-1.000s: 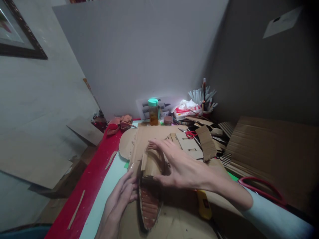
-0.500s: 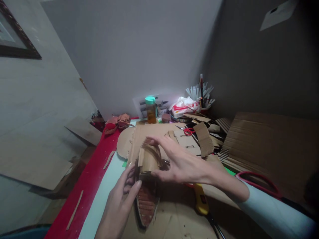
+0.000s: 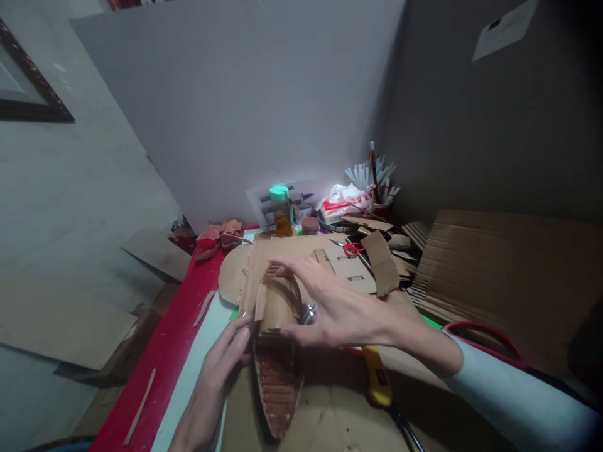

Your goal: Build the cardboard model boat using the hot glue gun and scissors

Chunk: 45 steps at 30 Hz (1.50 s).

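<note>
A small cardboard boat [image 3: 279, 392] lies on a cardboard sheet, its pointed end with reddish-brown ribbed planks toward me. Over its middle sits a curved tan cardboard cover [image 3: 277, 307]. My right hand [image 3: 330, 304] reaches across from the right and grips the cover, fingers at its far end and thumb at its near edge. On the left side of the boat, my left hand [image 3: 223, 358] has its fingers together, fingertips against the side near the cover. Whether those fingertips pinch anything is hidden.
A yellow glue gun [image 3: 378, 376] lies to the right of the boat. Red-handled scissors [image 3: 353, 250] and cardboard scraps [image 3: 382, 263] are farther back. Along the wall stand a teal-lidded jar [image 3: 281, 213], a tissue pack [image 3: 343, 204] and a cup of sticks [image 3: 382, 204].
My left thumb has moved off the near edge of the cover and joined the fingers at the boat's left side. The right hand keeps its grip. The view has shifted slightly.
</note>
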Each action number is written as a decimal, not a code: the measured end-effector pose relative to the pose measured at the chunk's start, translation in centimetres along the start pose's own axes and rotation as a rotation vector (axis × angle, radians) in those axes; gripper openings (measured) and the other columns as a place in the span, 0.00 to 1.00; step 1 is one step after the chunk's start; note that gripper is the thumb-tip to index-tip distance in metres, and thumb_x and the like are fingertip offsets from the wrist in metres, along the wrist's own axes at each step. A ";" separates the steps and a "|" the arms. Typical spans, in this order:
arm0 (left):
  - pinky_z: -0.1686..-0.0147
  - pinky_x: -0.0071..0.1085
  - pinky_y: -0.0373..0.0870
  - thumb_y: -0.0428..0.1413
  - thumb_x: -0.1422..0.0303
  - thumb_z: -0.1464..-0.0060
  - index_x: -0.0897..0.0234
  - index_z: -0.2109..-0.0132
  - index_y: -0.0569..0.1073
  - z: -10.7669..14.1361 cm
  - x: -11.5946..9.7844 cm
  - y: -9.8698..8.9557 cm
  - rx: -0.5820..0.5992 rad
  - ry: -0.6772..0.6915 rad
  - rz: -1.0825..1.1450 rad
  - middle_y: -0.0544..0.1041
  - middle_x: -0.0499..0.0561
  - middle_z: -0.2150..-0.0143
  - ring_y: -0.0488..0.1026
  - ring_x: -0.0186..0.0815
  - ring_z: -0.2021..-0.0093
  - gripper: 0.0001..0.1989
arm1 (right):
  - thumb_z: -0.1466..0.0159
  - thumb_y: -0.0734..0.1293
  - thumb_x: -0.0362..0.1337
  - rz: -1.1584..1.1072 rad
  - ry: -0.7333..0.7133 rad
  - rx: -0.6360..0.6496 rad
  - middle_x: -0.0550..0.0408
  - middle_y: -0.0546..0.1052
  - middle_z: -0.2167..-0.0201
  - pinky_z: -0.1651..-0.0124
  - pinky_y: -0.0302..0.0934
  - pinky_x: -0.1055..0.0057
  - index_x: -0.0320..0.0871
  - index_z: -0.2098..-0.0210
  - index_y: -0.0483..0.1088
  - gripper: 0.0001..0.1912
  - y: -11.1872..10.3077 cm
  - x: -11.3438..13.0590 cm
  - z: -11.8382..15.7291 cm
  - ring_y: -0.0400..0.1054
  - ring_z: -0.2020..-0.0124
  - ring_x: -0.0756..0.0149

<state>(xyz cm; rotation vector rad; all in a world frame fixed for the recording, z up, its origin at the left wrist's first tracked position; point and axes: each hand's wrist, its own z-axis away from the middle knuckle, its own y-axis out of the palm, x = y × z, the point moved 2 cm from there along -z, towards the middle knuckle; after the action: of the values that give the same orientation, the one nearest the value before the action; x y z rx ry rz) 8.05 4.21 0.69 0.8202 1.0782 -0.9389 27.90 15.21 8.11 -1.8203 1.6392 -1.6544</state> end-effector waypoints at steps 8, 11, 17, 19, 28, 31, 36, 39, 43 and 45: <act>0.43 0.45 0.73 0.54 0.67 0.37 0.65 0.39 0.72 0.5 -1.0 1.9 0.079 -0.225 0.469 0.82 0.57 0.48 0.77 0.48 0.44 0.21 | 0.42 0.75 0.45 -0.037 0.001 0.012 0.41 0.67 0.39 0.39 0.60 0.54 0.38 0.32 0.52 0.47 -0.7 1.5 -0.2 0.62 0.42 0.52; 0.45 0.46 0.75 0.55 0.64 0.37 0.67 0.38 0.71 1.2 -1.3 2.7 0.123 -0.297 0.575 0.83 0.58 0.50 0.79 0.50 0.47 0.22 | 0.42 0.75 0.45 -0.024 -0.025 0.017 0.44 0.66 0.38 0.40 0.61 0.56 0.40 0.31 0.51 0.47 -1.0 2.3 -0.2 0.62 0.41 0.53; 0.43 0.49 0.72 0.55 0.59 0.36 0.68 0.37 0.71 2.0 -1.1 2.9 0.256 -0.386 0.666 0.83 0.60 0.51 0.79 0.54 0.47 0.25 | 0.42 0.75 0.44 -0.030 -0.042 0.037 0.48 0.66 0.38 0.39 0.60 0.60 0.41 0.31 0.51 0.46 -1.8 3.8 -0.3 0.62 0.40 0.57; 0.41 0.49 0.70 0.56 0.57 0.37 0.68 0.36 0.71 2.0 -1.0 3.0 0.325 -0.386 0.677 0.83 0.61 0.50 0.78 0.54 0.46 0.28 | 0.42 0.75 0.44 -0.026 -0.043 0.054 0.48 0.66 0.38 0.40 0.61 0.60 0.42 0.31 0.51 0.46 -2.0 4.2 -0.3 0.62 0.41 0.56; 0.40 0.52 0.68 0.54 0.52 0.39 0.60 0.36 0.71 2.7 -1.7 3.2 0.343 -0.250 0.607 0.84 0.57 0.51 0.78 0.55 0.46 0.28 | 0.42 0.76 0.44 -0.074 -0.085 0.027 0.47 0.64 0.34 0.35 0.57 0.63 0.40 0.31 0.51 0.47 -2.7 4.9 -0.6 0.60 0.37 0.57; 0.42 0.54 0.69 0.54 0.49 0.41 0.59 0.36 0.72 3.0 -1.7 3.1 0.331 -0.255 0.578 0.84 0.57 0.51 0.77 0.58 0.45 0.30 | 0.42 0.76 0.46 -0.120 -0.057 0.026 0.47 0.65 0.35 0.35 0.58 0.58 0.43 0.30 0.50 0.48 -2.9 4.8 -0.7 0.61 0.36 0.54; 0.42 0.54 0.69 0.53 0.43 0.43 0.56 0.36 0.72 3.4 -1.4 3.2 0.316 -0.242 0.532 0.83 0.56 0.47 0.76 0.59 0.43 0.34 | 0.42 0.77 0.46 -0.179 -0.029 0.044 0.50 0.69 0.38 0.36 0.59 0.61 0.45 0.30 0.50 0.49 -3.5 4.3 -0.9 0.62 0.37 0.55; 0.42 0.54 0.69 0.53 0.42 0.44 0.55 0.36 0.71 3.6 -1.4 3.3 0.313 -0.231 0.517 0.82 0.56 0.46 0.75 0.59 0.43 0.35 | 0.41 0.77 0.46 -0.220 -0.031 0.053 0.52 0.71 0.40 0.38 0.60 0.64 0.45 0.30 0.50 0.49 -3.8 3.9 -0.9 0.64 0.39 0.59; 0.42 0.54 0.69 0.53 0.42 0.44 0.54 0.35 0.70 3.6 -1.4 3.5 0.308 -0.213 0.503 0.82 0.55 0.46 0.75 0.59 0.43 0.35 | 0.41 0.76 0.47 -0.247 -0.011 0.057 0.53 0.71 0.40 0.38 0.60 0.64 0.47 0.29 0.50 0.48 -3.8 3.6 -0.8 0.63 0.38 0.59; 0.42 0.54 0.69 0.53 0.43 0.44 0.54 0.35 0.70 3.6 -1.3 3.5 0.300 -0.208 0.495 0.82 0.56 0.47 0.76 0.58 0.44 0.35 | 0.42 0.76 0.47 -0.223 -0.010 0.044 0.52 0.70 0.39 0.37 0.59 0.61 0.47 0.29 0.50 0.49 -3.6 3.7 -0.6 0.63 0.38 0.57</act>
<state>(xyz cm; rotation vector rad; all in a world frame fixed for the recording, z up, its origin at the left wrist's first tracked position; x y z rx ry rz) 12.23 2.65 3.25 1.1443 0.5200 -0.7470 28.65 13.94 13.11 -2.0484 1.4274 -1.7496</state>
